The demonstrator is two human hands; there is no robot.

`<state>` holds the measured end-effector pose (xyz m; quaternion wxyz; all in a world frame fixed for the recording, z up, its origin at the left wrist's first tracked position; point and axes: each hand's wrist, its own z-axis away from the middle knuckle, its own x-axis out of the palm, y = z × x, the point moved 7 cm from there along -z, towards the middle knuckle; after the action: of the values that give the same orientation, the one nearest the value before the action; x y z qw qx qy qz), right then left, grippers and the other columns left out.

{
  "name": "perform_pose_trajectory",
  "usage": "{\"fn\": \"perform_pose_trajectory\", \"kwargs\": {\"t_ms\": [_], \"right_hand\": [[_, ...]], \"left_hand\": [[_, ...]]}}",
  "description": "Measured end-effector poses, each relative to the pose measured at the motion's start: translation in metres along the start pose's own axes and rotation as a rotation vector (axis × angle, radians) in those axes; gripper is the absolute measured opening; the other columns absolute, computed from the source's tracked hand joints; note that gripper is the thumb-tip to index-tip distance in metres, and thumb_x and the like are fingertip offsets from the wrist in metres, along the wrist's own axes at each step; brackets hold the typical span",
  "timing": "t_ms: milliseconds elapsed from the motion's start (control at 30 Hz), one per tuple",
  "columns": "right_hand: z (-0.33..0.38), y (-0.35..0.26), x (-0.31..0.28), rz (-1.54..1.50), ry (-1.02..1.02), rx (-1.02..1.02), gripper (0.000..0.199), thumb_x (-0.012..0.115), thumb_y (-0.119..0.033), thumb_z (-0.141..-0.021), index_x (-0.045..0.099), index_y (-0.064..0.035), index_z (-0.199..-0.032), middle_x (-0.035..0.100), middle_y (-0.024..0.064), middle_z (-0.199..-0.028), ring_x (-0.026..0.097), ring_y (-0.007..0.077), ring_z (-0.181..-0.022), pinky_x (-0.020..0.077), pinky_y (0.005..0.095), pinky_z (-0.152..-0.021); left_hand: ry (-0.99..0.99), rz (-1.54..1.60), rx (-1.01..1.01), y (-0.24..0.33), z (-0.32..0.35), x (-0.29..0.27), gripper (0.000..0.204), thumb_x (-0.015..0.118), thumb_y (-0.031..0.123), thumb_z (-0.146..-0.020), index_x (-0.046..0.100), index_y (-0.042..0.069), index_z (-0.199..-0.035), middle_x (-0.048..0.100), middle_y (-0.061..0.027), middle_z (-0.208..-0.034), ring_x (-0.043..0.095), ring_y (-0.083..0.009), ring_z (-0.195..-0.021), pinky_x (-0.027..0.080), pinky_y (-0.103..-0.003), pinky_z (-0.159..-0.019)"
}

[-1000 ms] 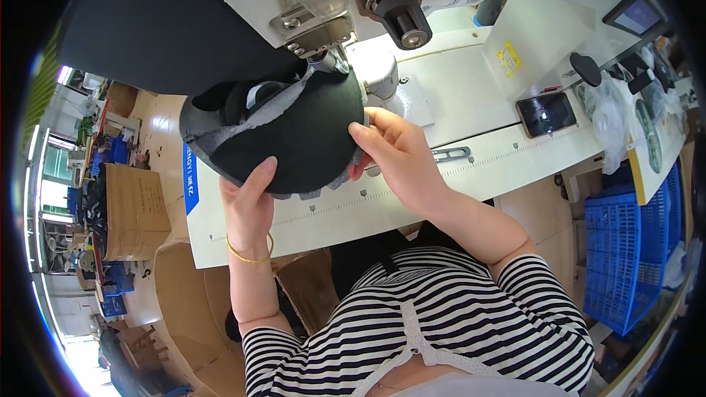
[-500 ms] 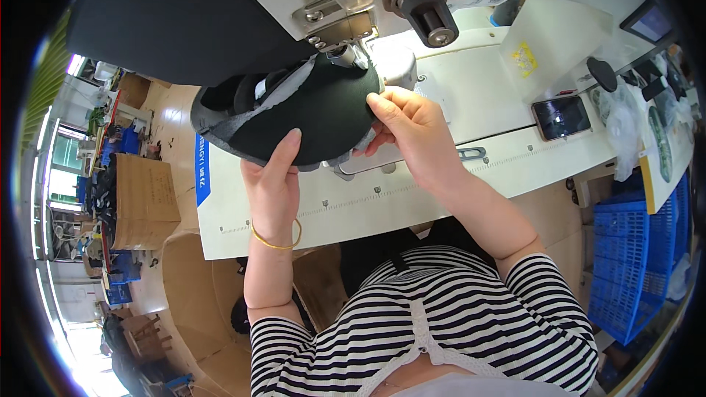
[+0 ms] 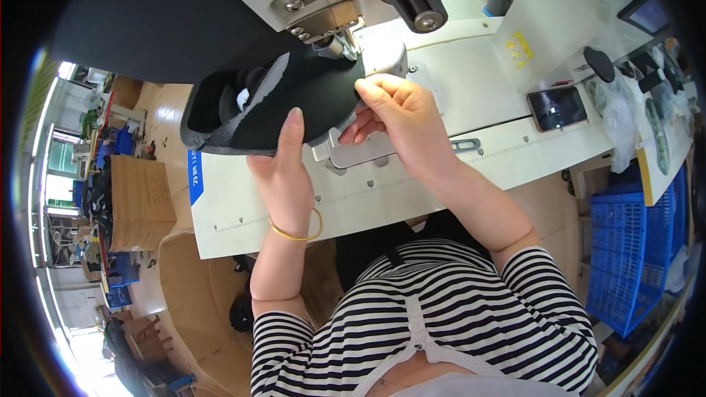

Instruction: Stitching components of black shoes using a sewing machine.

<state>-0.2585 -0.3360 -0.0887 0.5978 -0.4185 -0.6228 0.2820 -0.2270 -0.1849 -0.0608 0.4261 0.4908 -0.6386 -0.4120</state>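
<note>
A black curved fabric piece (image 3: 320, 92) with grey edging lies under the presser foot (image 3: 338, 46) of a sewing machine (image 3: 323, 22). Its left part stands up as a hollow, with dark folds and a small white patch inside. My left hand (image 3: 283, 173) grips the near edge, thumb on top and the other fingers hidden beneath. Right of the foot, my right hand (image 3: 401, 117) pinches the piece's right edge between thumb and forefinger, its other fingers curled below. The needle itself is too small to make out.
The pale machine table (image 3: 250, 239) has a ruler marking along its front. A phone (image 3: 557, 108) and clear plastic bags (image 3: 624, 121) lie to the right, above blue crates (image 3: 618, 250). Cardboard boxes (image 3: 140, 202) stand on the left floor.
The fabric piece has turned and shifted under the presser foot. My left hand has moved right along its near edge; my right hand still pinches the right edge. The view has shifted slightly.
</note>
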Motion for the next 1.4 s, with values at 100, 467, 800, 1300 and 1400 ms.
{"fn": "perform_pose_trajectory", "kwargs": {"t_ms": [100,467,800,1300,1400], "right_hand": [[0.001,-0.001,-0.001,-0.011,0.003,-0.004,0.024,0.048,-0.021,-0.095,0.057,0.0004,-0.087,0.062,0.0080,-0.075,0.064,0.0158,-0.064,0.0490,0.0230,-0.057],[-0.001,0.003,-0.005,-0.038,0.032,-0.035,0.024,0.049,-0.017,-0.094,0.056,0.0021,-0.082,0.062,0.0080,-0.072,0.065,0.0141,-0.063,0.0513,0.0225,-0.056],[0.003,0.002,-0.012,0.079,0.037,-0.048,0.024,0.044,-0.018,-0.096,0.056,0.0029,-0.095,0.061,0.0076,-0.078,0.063,0.0141,-0.066,0.0502,0.0244,-0.061],[0.016,0.015,0.027,-0.113,-0.116,0.038,0.022,0.047,-0.016,-0.096,0.055,0.0048,-0.098,0.063,0.0128,-0.092,0.065,0.0182,-0.080,0.0552,0.0292,-0.074],[0.017,0.020,0.020,-0.052,-0.066,0.112,0.022,0.047,-0.016,-0.096,0.055,0.0045,-0.095,0.063,0.0109,-0.090,0.064,0.0166,-0.078,0.0551,0.0290,-0.074]], "left_hand": [[0.031,-0.003,0.052,-0.003,0.007,0.005,0.033,0.058,0.007,-0.088,0.048,-0.005,-0.118,0.056,-0.0101,-0.114,0.056,-0.0166,-0.100,0.046,-0.028,-0.086],[0.094,-0.002,0.163,-0.003,0.018,0.040,0.024,0.050,0.017,-0.094,0.058,-0.004,-0.101,0.062,-0.0061,-0.098,0.055,-0.0114,-0.086,0.044,-0.025,-0.077],[-0.358,-0.201,-0.032,0.001,0.049,0.066,0.036,0.057,0.013,-0.088,0.048,-0.004,-0.118,0.061,-0.0124,-0.106,0.055,-0.0228,-0.108,0.039,-0.035,-0.092],[-0.430,-0.412,-0.037,-0.064,-0.200,-0.126,0.030,0.052,0.012,-0.088,0.058,-0.004,-0.114,0.061,-0.0075,-0.110,0.058,-0.0182,-0.100,0.044,-0.028,-0.090],[-0.355,-0.088,-0.185,-0.035,-0.173,-0.132,0.028,0.051,0.011,-0.088,0.058,-0.004,-0.111,0.062,-0.0085,-0.105,0.061,-0.0180,-0.092,0.048,-0.029,-0.083]]}}
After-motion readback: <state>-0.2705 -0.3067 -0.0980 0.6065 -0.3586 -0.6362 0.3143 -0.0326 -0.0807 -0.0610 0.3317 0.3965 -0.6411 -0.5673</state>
